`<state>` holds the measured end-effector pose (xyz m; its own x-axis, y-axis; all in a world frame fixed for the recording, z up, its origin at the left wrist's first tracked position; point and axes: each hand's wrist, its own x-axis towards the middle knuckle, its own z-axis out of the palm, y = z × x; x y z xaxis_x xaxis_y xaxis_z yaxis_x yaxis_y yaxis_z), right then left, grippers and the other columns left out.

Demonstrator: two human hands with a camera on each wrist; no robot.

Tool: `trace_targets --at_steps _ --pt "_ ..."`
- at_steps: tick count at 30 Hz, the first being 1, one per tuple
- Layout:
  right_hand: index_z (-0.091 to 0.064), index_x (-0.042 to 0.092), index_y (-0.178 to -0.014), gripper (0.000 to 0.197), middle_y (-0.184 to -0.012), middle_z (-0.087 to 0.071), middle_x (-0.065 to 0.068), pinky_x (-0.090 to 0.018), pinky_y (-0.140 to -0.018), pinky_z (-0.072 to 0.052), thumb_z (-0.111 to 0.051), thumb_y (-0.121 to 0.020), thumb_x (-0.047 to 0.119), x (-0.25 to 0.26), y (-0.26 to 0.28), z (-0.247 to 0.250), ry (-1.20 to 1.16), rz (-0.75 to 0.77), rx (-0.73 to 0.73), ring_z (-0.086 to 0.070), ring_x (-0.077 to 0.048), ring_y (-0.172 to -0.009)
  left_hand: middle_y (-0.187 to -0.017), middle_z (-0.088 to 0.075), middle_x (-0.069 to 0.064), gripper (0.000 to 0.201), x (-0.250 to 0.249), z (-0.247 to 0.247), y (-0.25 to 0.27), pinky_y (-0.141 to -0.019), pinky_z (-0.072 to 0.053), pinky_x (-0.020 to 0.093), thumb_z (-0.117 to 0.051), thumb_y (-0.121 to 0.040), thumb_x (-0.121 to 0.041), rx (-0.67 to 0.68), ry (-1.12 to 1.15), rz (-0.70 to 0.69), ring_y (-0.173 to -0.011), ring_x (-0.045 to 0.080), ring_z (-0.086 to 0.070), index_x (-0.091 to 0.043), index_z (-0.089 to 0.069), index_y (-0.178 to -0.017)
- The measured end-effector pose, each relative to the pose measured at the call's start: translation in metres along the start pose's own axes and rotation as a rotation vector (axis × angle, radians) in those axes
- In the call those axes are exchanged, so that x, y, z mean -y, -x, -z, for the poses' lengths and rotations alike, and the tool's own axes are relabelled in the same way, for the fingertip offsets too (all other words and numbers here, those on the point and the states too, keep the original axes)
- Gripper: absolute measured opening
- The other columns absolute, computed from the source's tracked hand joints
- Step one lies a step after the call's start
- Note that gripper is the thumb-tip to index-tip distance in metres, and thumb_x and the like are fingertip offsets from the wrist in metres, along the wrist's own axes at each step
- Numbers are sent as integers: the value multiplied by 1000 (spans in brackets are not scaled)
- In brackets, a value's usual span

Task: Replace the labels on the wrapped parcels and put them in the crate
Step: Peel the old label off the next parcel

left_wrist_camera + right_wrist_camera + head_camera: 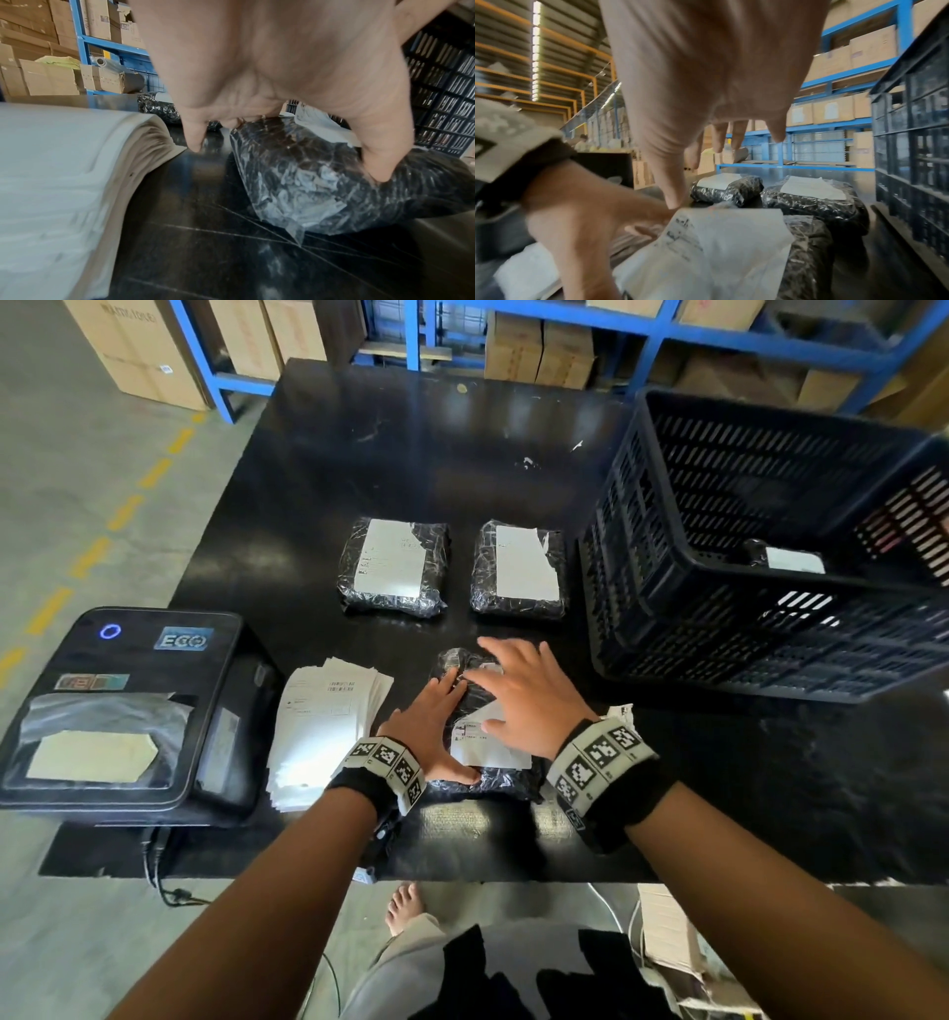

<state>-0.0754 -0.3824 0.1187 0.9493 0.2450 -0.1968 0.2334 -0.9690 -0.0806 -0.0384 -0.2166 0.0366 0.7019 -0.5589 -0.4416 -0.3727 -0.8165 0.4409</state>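
Labelling is the step I judge to be in hand, on the nearest of three parcels. Going left to right: the label printer (123, 711) sits at the table's left corner, and just beside it lies the stack of fresh labels (328, 731). Next comes my left hand (436, 726), fingers straight and spread, resting flat along the left side of the near parcel (488, 783), the thumb pressing its front edge by the wrap. The white label (488, 744) lies on top of that parcel between my hands; from the right wrist view it looks creased and not fully flat, though I cannot tell whether it is an old one coming off or a new one going on. My right hand (524, 695) is open too, fingers fanned over the parcel's top and right side, thumb near the label's upper edge; neither hand is closed round anything.

Beyond, well apart from my hands, two more wrapped parcels, the left parcel (393, 567) and the right parcel (518, 570), lie side by side, each with a torn-looking label.

Next I would need the label smoothed down, or peeled clean, while the left hand steadies the slippery wrap.

Far right stands the black crate (667, 557), slatted, touching the table (359, 454). Inside I see one wrapped parcel with a white label (791, 559); the rest of its floor is hidden by the near wall.
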Motion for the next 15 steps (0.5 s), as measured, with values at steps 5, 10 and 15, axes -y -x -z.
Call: trace_targets --at_steps 5,10,15 --pt "-61 29 -125 38 -135 -55 4 -59 -118 0 -63 -89 37 9 -13 -3 118 99 186 -34 -20 -138 -155 22 -18 111 4 -12 9 -113 -23 57 -73 -68 -58 -56 63 -38 -145 10 10 -41 2 -149" --pt "-56 28 -64 31 -78 -58 11 -51 -120 -4 -52 -95 31 5 -17 -9 111 45 193 -50 -18 -121 -153 25 -21 103 2 -24 16 -114 -21 56 -64 -70 -65 -109 39 -18 -146 11 8 -44 -1 -149" --pt "-75 33 -86 33 -91 -70 8 -39 -121 -7 -46 -97 23 3 -13 -13 39 69 135 -59 -13 -106 -154 20 -23 110 2 -25 13 -114 -12 55 -65 -63 -75 -103 87 10 -147 14 0 -44 -4 -149"
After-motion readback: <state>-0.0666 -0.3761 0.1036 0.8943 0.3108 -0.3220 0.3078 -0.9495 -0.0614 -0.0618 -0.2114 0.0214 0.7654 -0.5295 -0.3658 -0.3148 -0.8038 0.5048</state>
